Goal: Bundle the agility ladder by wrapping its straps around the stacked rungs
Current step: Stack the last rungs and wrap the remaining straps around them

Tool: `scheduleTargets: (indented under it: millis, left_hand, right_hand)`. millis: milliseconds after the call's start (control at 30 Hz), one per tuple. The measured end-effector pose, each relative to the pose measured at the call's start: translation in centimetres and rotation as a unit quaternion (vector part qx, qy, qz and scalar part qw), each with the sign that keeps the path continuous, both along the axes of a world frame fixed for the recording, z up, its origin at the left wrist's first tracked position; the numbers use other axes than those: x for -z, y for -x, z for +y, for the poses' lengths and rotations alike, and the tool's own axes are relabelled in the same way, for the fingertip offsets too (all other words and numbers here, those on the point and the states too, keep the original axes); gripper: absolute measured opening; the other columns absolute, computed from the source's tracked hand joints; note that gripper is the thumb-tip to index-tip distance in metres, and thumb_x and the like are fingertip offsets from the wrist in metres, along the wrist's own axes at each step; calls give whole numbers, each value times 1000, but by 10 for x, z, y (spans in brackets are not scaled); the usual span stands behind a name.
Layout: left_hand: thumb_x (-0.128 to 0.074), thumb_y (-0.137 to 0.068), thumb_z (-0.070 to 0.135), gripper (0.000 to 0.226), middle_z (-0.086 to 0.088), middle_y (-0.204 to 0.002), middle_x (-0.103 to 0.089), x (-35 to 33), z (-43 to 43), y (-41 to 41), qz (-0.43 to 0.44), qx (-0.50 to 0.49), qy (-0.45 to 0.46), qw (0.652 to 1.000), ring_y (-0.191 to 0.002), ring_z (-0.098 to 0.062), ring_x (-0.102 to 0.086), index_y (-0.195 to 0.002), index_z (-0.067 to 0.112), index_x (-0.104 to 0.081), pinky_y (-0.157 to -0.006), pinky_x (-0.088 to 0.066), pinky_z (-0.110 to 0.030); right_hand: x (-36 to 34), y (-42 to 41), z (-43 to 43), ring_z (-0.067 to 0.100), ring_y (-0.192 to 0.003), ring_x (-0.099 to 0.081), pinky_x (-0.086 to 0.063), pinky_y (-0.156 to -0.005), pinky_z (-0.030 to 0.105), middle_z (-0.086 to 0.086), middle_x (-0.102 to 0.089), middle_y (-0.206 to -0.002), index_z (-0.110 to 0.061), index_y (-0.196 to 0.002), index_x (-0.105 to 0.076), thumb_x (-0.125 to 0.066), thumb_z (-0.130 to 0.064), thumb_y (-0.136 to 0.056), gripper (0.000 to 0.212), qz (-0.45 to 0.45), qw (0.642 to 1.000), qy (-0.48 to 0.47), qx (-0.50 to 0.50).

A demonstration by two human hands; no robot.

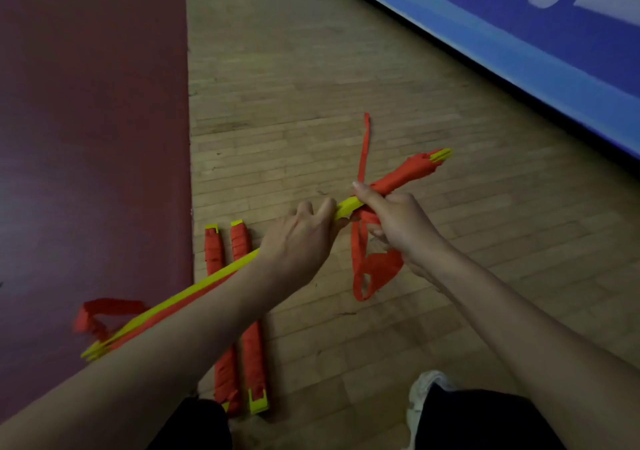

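Observation:
A stack of yellow ladder rungs [194,293] is held slantwise above the floor, from lower left to upper right. My left hand [298,238] grips the stack near its middle. My right hand [391,221] grips the stack just beyond and pinches the red strap [377,269], which hangs in loops below it. The stack's far end [408,169] is wound in red strap, with a loose strap tail [363,144] sticking upward. Another red strap loop [104,311] hangs at the near left end.
Two finished bundles [249,345] wrapped in red lie side by side on the wooden floor [311,85] under my left forearm. A dark red mat [90,137] covers the left. A blue banner [519,26] runs along the upper right. My shoe [426,390] is at the bottom.

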State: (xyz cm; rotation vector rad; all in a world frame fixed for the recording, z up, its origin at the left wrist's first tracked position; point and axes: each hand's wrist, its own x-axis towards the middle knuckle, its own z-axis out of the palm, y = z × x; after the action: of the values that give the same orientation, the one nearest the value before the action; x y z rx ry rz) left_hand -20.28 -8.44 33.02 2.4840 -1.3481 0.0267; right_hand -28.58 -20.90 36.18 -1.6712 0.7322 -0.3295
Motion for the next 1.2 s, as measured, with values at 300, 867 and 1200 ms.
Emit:
scheduleTargets:
  millis: [300, 867, 1200]
  left_hand:
    - [-69, -77, 41, 44, -4, -102, -72, -18, 15, -32, 559, 91, 95, 819, -96, -20, -68, -111, 13, -62, -82, -53, -26]
    - [-45, -89, 41, 43, -5, -77, -61, -25, 28, -49, 712, 59, 4, 700, -60, -15, -54, -98, 5, -66, -53, -45, -24]
    - [-42, -88, 55, 58, -5, -69, -53, -27, 23, -48, 741, 43, 46, 668, -53, -16, -47, -97, 4, -67, -50, -40, -26]
  right_hand:
    - [-8, 1, -6, 1, -31, -21, -18, -33, 14, -7, -26, -40, -7, -77, -48, -49, -27, -99, 30, -75, 981, -127, -126]
    - [-2, 16, -20, 17, -60, -69, -52, -51, 21, 10, -72, -74, -2, -89, -65, -52, -12, -95, 18, 37, 961, -106, -254]
    - [3, 13, -21, 17, -59, -69, -52, -50, 22, 11, -71, -70, 0, -84, -68, -65, -10, -89, 11, 31, 980, -53, -189]
